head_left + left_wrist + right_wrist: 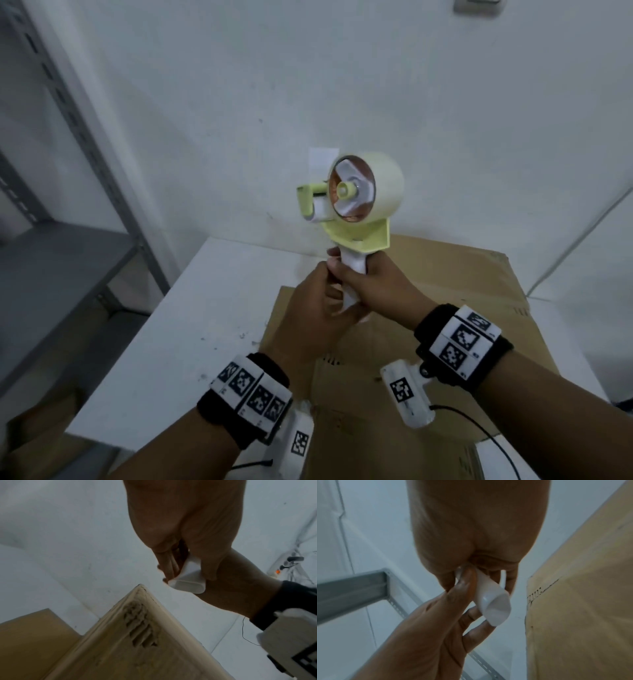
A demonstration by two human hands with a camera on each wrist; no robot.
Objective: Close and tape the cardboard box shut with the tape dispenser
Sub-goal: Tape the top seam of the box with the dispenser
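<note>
Pale-yellow plastic forms the frame of the tape dispenser (356, 205), held upright at the centre of the head view, above the cardboard box (428, 308) and clear of it. A roll of cream tape (380, 186) sits on the dispenser's hub, facing the upper left of the frame. Both hands are clamped on the white handle (354, 270) below the roll. The right hand (376, 287) wraps the upper part of the handle from the right side of the frame. The left hand (308, 315) closes on the handle from the lower left, its fingers curled round the lower part. In the left wrist view the handle's blunt white end (187, 584) protrudes between the two hands, and a raised box flap (137, 635) with dark printed marks fills the lower centre. In the right wrist view the handle end (496, 609) points toward the lower right, with the fingers (471, 632) of the left hand lying along it.

The brown box lies on the white counter (191, 315), filling the lower right of the head view. A grey metal shelf (61, 260) stands at the left edge. Both wrists carry black bands (479, 346) with printed marker tiles.
</note>
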